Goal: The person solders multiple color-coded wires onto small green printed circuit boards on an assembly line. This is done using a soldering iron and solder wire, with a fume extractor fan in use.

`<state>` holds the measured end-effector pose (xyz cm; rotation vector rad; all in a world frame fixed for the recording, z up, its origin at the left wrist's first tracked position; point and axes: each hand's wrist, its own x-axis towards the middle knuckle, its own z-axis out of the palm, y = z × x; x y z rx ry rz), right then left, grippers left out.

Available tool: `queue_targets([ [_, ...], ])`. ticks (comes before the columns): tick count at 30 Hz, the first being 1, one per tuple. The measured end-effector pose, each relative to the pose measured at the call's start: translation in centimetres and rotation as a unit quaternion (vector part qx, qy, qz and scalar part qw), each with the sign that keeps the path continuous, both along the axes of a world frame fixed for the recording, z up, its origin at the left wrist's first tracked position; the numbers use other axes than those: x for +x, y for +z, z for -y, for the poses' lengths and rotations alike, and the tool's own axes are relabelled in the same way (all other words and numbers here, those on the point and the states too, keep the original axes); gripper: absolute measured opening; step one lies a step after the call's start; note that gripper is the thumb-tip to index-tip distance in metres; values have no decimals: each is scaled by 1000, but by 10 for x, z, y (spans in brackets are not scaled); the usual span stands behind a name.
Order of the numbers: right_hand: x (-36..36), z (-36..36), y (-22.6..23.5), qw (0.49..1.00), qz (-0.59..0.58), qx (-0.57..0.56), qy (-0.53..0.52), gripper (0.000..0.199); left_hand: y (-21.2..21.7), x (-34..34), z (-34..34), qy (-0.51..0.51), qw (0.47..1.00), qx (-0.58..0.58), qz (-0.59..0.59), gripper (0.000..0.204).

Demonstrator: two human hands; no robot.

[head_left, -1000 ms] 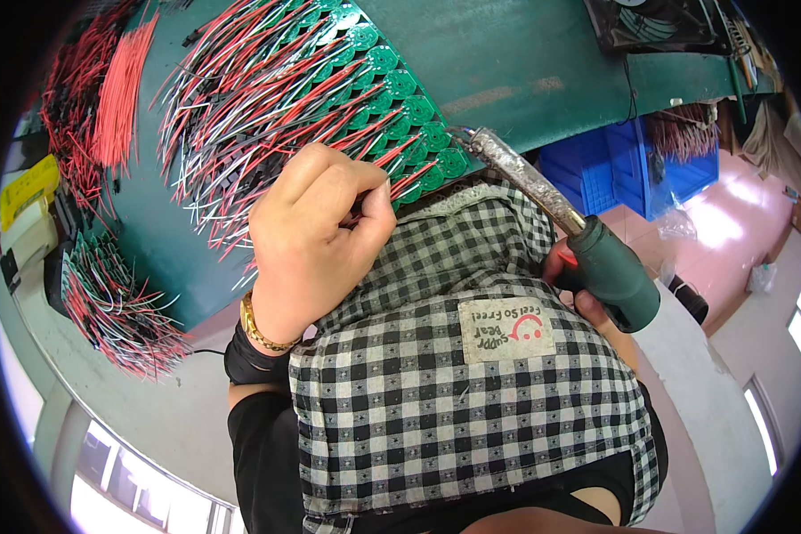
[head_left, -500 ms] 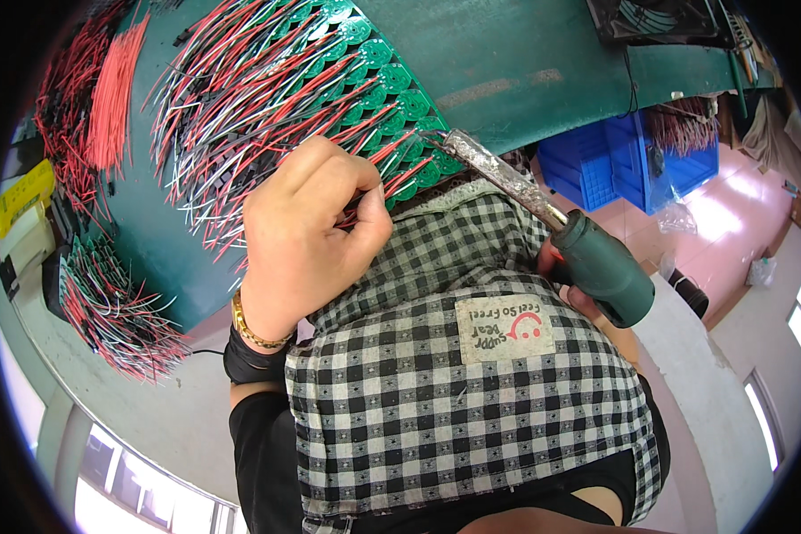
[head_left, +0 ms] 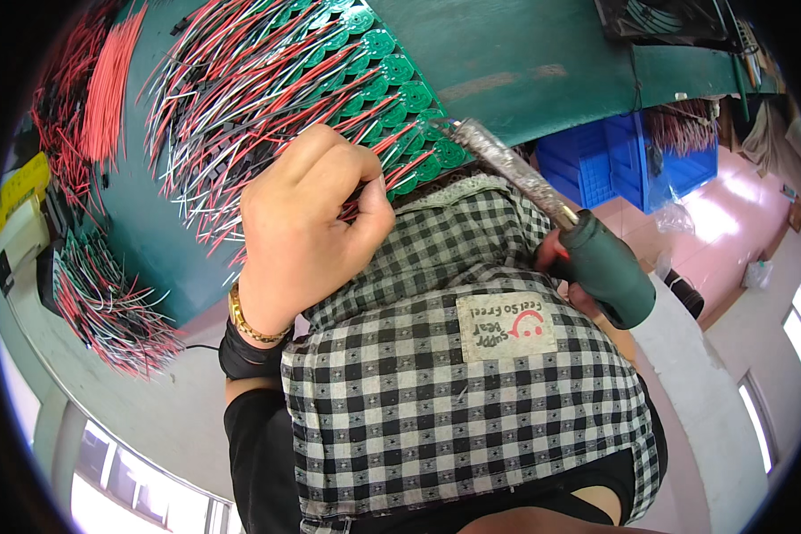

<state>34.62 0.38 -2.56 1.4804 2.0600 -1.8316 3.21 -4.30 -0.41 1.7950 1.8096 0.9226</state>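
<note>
Here the left hand [head_left: 307,231] is curled, pinching thin red wires [head_left: 374,182], while the right hand [head_left: 565,267] grips a green-handled soldering iron [head_left: 552,214] over green round boards [head_left: 400,89]

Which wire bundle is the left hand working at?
The left hand pinches wires of the big bundle lying across the green round boards; the smaller bundles at the far left lie untouched.

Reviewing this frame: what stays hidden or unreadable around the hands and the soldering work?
Head view only:
- Right hand: mostly hidden behind the checked apron and the soldering iron handle; only fingertips show.
- Left hand fingertips: curled under the knuckles, so which red wire they pinch is unclear.
- Iron tip on the green round boards: too small to see the joint.
- Wire bundles at left: bent and blurred by the fisheye rim.
</note>
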Motion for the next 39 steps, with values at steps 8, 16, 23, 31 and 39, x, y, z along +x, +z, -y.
queue_targets([
  [8, -15, -3, 17, 987, -116, 110, -1, 25, 1, -1, 1, -5, 1000, -8, -28, 16],
  [16, -16, -6, 10, 999, -27, -18, -11, 27, 1, 0, 1, 4, 1000, -9, -14, 14],
  [23, -25, -6, 15, 997, -10, -68, -38, 33, -1, 0, 1, -4, 999, 2, -33, 17],
  [31, -43, -13, 41, 982, 33, -156, -102, 43, -1, 1, 1, 1, 1000, -1, -27, 13],
  [39, -46, -11, 40, 978, 61, -170, -109, 44, -2, 1, 3, 0, 1000, -2, -31, 15],
])
